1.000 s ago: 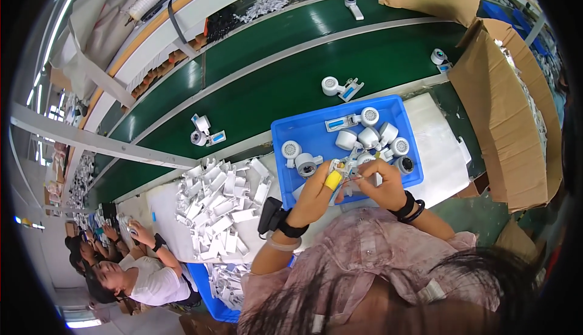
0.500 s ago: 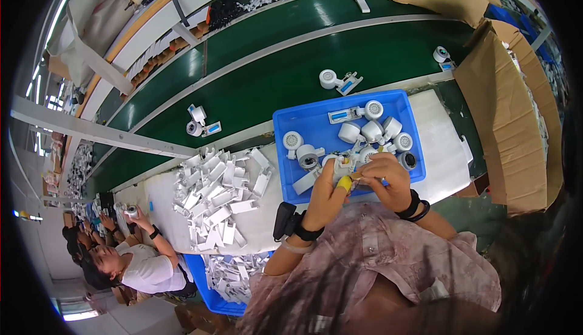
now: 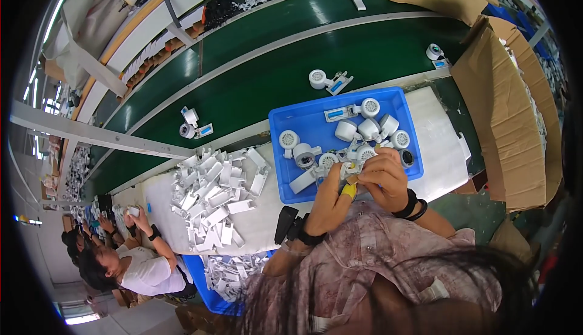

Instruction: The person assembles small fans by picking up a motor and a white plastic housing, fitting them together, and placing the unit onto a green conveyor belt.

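Note:
Above the near side of a blue bin [image 3: 416, 116], my left hand [image 3: 331, 204] closes round a small white plastic part [image 3: 348, 169], mostly hidden by my fingers. Against my left thumb shows a yellow piece [image 3: 349, 190]; whether it is worn or held, I cannot tell. My right hand [image 3: 388, 180] meets the left from the right side, fingertips pinched together at the part; what they grip is too small to make out. Around my fingers in the bin lie several white fan units with round grilled heads [image 3: 370, 107], some with open handle shells [image 3: 342, 113].
Left of the bin, white handle shells [image 3: 212, 195] lie piled on the pale table [image 3: 155, 195]. A second blue bin [image 3: 212, 301] of white pieces stands below. Beyond runs a green conveyor [image 3: 255, 98] carrying fan units [image 3: 317, 79]. A cardboard box [image 3: 492, 104] stands right; a co-worker [image 3: 143, 265] sits left.
The view has shifted slightly, so the bin and the conveyor's fan units appear a little further left. My hands stay together over the bin, fingers slightly moved. The co-worker's head has tipped down.

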Demonstrator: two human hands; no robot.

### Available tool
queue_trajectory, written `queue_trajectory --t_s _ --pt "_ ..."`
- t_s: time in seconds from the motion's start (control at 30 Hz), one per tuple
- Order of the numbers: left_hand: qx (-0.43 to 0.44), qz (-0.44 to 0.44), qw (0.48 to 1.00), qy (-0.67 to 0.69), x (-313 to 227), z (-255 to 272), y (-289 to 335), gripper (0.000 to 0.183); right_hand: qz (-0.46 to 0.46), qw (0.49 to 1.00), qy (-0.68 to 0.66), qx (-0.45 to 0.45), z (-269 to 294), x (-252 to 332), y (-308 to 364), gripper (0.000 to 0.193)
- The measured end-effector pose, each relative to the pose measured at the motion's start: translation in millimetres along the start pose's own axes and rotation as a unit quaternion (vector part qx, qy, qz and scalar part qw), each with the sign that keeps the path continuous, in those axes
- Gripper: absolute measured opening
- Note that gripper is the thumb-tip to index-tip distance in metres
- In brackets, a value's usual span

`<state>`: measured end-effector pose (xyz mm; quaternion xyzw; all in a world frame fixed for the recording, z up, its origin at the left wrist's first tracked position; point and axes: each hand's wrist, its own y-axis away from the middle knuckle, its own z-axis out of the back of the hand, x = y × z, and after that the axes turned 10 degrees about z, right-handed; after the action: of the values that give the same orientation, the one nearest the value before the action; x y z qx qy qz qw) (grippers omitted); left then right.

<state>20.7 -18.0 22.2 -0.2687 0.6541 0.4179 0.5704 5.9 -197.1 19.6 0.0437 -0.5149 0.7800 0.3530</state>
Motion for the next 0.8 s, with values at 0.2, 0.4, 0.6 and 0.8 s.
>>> queue_trajectory --t_s 0.2,0.4,0.6,0.8 --pt "-0.01 -0.005 1.0 -0.01 -3.8 -0.1 1.6 0.04 0.0 1.0 0.003 0.005 -1.0 -0.2 0.7 0.021" --pt "-0.014 -0.01 1.0 -0.014 0.1 -1.5 -1.0 0.041 -0.004 1.0 0.008 -0.001 -0.4 -1.0 -0.4 0.021" --pt "-0.023 0.0 0.999 -0.024 -2.2 -3.0 -1.6 0.041 -0.007 1.0 0.014 -0.003 -2.4 -1.8 0.2 0.021" --pt "-0.003 -0.036 0.999 -0.005 -2.8 0.0 -3.1 0.041 -0.014 1.0 0.009 -0.006 -1.2 -1.2 -2.2 0.021"
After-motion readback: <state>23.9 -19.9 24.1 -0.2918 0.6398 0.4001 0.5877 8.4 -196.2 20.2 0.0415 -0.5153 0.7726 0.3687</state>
